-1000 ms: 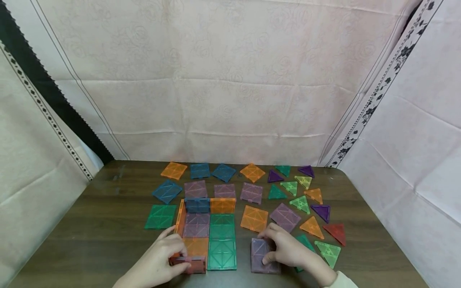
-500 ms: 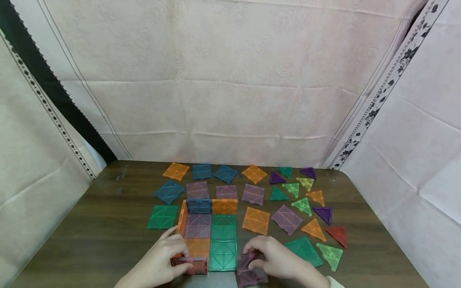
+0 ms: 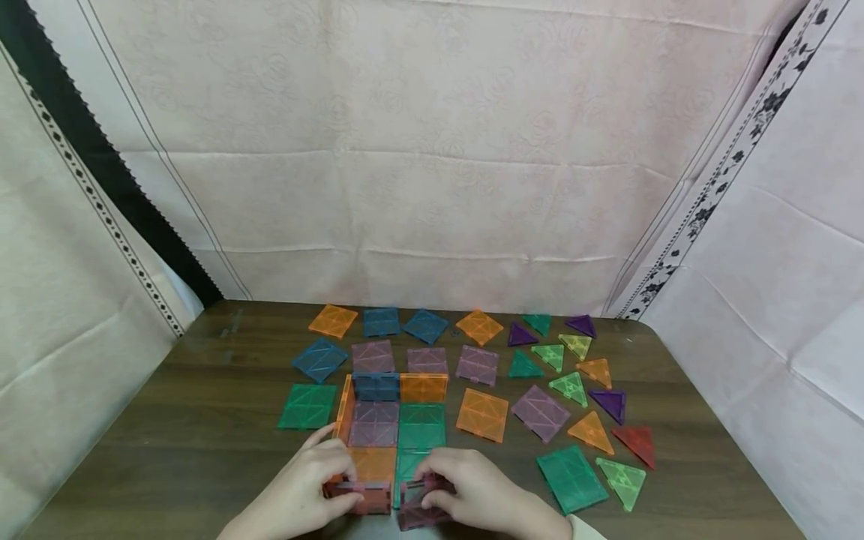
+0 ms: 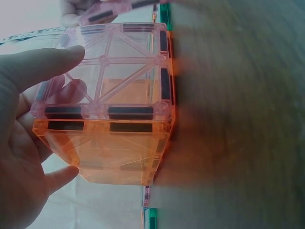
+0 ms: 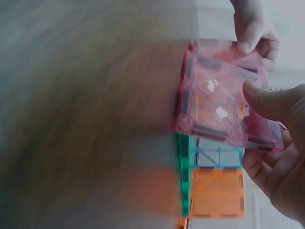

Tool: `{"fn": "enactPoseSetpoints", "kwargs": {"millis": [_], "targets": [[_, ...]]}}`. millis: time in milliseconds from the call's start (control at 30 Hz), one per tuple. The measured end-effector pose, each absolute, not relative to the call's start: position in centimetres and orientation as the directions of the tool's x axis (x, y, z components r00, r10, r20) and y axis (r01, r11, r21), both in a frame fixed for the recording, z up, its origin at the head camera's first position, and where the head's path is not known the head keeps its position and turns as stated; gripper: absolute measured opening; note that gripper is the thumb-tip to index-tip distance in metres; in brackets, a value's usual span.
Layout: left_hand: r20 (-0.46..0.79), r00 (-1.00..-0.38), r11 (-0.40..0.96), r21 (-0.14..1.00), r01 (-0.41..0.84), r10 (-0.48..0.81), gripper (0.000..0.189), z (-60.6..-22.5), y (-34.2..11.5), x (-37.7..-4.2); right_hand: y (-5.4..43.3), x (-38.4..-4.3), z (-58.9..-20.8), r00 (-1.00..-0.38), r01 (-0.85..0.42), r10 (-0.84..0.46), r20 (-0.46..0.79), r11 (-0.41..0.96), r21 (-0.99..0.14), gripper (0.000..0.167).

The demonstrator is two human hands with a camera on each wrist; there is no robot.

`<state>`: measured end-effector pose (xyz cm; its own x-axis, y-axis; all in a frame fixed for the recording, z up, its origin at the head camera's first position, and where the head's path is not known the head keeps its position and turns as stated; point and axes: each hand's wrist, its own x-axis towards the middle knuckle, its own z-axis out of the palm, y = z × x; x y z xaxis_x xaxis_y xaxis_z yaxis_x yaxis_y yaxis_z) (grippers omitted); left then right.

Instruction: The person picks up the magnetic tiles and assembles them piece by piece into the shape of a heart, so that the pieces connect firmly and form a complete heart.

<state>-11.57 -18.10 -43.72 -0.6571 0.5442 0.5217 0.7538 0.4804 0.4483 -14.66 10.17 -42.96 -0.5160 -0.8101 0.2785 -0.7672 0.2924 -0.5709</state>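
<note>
In the head view my left hand (image 3: 307, 480) grips an upright pink magnetic tile (image 4: 119, 71) at the front left of a low walled build. Its thumb lies on the tile's face, and an orange side wall (image 4: 119, 152) meets the tile's edge. Beside it, my right hand (image 3: 479, 491) pinches a second pink magnetic tile (image 5: 209, 107), tilted in front of the green floor tile (image 3: 421, 427). That tile overlaps the left one in the right wrist view. Blue (image 3: 376, 386) and orange (image 3: 424, 388) tiles stand along the build's back.
Square tiles lie around the build, among them a green one (image 3: 307, 406) at left and an orange one (image 3: 482, 414) at right. Several triangles, such as a red one (image 3: 637, 444), lie farther right. A green square (image 3: 572, 478) lies near my right forearm. Pale cloth (image 3: 432, 150) hangs behind the table.
My right hand has moved left, carrying the pink tile from the table to the build's front and tilting it up. The left hand keeps its grip in place.
</note>
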Motion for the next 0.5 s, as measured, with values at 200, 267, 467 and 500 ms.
{"fn": "enactPoseSetpoints", "kwargs": {"millis": [200,267,467,500], "targets": [[0.503,-0.672,0.492,0.458,0.740,0.543,0.027,-43.56,-18.06,-11.50,9.29,-14.49,-43.09,-0.519,-0.770,-0.796,0.312,0.277,-0.575,0.019],[0.501,-0.675,0.493,0.461,0.738,0.542,0.027,-43.53,-18.07,-11.49,9.16,-14.42,-43.03,-0.516,-0.773,-0.797,0.314,0.275,-0.572,0.019],[0.507,-0.673,0.497,0.454,0.740,0.539,0.028,-43.54,-18.10,-11.47,9.04,-14.26,-43.01,-0.511,-0.790,-0.797,0.322,0.288,-0.541,0.020],[0.510,-0.671,0.498,0.450,0.741,0.538,0.028,-43.55,-18.10,-11.46,9.07,-14.25,-43.02,-0.511,-0.791,-0.797,0.321,0.289,-0.540,0.020]]}}
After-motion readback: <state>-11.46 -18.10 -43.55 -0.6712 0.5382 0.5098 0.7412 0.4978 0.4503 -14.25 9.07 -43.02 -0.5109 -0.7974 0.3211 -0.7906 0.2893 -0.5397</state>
